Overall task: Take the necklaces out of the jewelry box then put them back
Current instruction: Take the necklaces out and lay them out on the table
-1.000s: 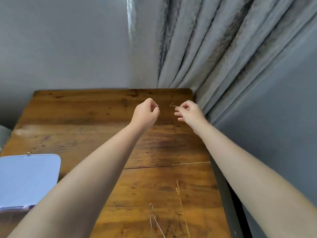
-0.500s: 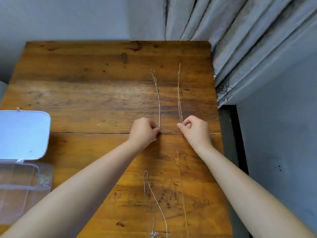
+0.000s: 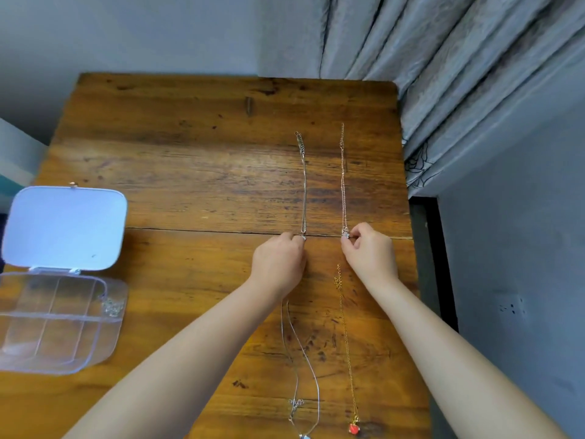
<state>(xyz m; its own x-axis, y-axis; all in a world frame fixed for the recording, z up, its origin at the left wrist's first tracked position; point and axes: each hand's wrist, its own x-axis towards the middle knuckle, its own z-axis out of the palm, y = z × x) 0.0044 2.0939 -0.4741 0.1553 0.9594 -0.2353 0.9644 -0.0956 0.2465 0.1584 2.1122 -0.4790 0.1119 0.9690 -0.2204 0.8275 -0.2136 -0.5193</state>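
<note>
A silver necklace (image 3: 304,185) lies stretched straight on the wooden table (image 3: 190,153); my left hand (image 3: 280,263) pinches its pendant end. Beside it a rose-gold necklace (image 3: 342,182) lies straight too, with my right hand (image 3: 368,251) pinching its pendant. Nearer to me lie a second silver necklace (image 3: 304,369) and a gold necklace with a red pendant (image 3: 346,343). The clear jewelry box (image 3: 60,321) stands open at the left with its white lid (image 3: 63,226) tipped back; one small silver piece (image 3: 111,306) sits in a compartment.
A grey curtain (image 3: 443,74) hangs at the table's far right corner. A grey wall (image 3: 512,280) runs along the right, with a dark gap next to the table's right edge. Bare wood lies between the box and the necklaces.
Both hands came down from the raised position and toward me, laying the two necklaces out straight on the table. The view tilted down, bringing the open box into sight.
</note>
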